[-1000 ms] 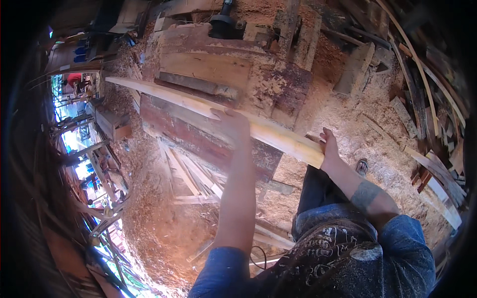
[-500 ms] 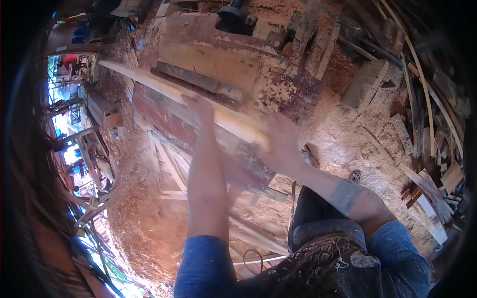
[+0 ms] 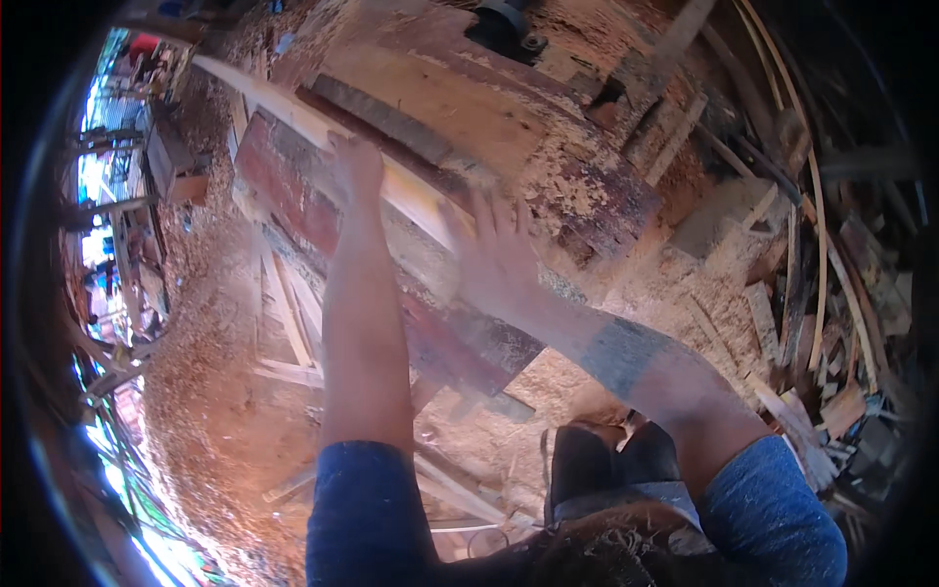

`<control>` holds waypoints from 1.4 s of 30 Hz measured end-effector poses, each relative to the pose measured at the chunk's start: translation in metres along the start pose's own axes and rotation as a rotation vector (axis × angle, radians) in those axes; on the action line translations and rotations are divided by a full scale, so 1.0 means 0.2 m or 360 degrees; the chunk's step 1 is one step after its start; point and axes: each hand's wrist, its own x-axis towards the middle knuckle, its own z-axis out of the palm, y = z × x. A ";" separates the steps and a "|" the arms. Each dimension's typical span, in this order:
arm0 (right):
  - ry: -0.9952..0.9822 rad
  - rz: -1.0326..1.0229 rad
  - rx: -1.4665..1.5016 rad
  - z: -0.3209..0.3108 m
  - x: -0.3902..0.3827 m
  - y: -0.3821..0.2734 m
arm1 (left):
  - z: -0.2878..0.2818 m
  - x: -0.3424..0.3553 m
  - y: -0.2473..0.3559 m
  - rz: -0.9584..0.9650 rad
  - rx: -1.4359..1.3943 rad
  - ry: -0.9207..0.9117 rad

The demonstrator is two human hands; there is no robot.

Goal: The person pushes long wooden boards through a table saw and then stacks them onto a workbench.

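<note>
A long pale wooden plank (image 3: 269,98) runs diagonally from the upper left toward the middle, lying along a worn reddish-brown work table (image 3: 460,88), beside a dark strip of wood. Curled on the plank about halfway along is my left hand (image 3: 354,168). My right hand (image 3: 497,254), slightly blurred, rests at the near end of the plank with its fingers spread and pointing away from me. Sawdust and flakes lie on the table around them.
A dark metal fitting (image 3: 499,24) sits at the table's top. Scrap wood (image 3: 846,411) and long strips crowd the right. Loose boards (image 3: 284,303) lie on the sawdust-covered floor (image 3: 215,421) below left. A small red shape (image 3: 142,45), possibly a person, is far off at upper left.
The plank has moved away toward the upper left, both hands with it. My right hand has gone from gripping the near end to lying spread on it. The view has shifted too.
</note>
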 end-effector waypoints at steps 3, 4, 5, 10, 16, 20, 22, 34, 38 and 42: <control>0.0021 -0.0014 -0.0020 0.02 0.12 -0.05 | 0.02 0.18 -0.08 0.0110 0.0349 -0.0062; 0.0009 -0.0094 0.0000 0.05 0.14 -0.15 | -0.04 0.28 -0.27 0.0131 0.0254 -0.0019; 0.0014 -0.0127 -0.0009 0.07 0.18 -0.21 | -0.12 0.36 -0.40 0.0178 0.0137 0.0029; 0.0068 -0.0001 -0.0267 0.18 0.26 0.00 | -0.15 -0.04 -0.66 0.0267 -0.0215 0.0235; 0.0024 -0.0020 -0.0254 0.10 0.25 -0.23 | -0.28 -0.84 -1.83 -0.1111 0.0450 0.0206; -0.0070 -0.0209 -0.0252 0.19 0.20 -0.44 | -0.35 -1.14 -2.36 -0.1118 0.0257 -0.0456; -0.0087 -0.0099 -0.0610 0.19 0.28 -0.14 | 0.03 -1.04 -1.80 -0.1269 -0.0250 -0.0261; 0.0015 -0.0252 -0.0574 0.28 0.44 -0.37 | -0.24 -1.07 -1.80 -0.1391 -0.0034 -0.0138; 0.0041 -0.0310 -0.0586 0.30 0.52 -0.39 | -0.24 -1.06 -1.75 -0.1427 -0.0062 -0.0182; 0.0060 -0.0357 -0.0568 0.34 0.62 -0.45 | -0.25 -1.06 -1.79 -0.1440 0.0005 -0.0212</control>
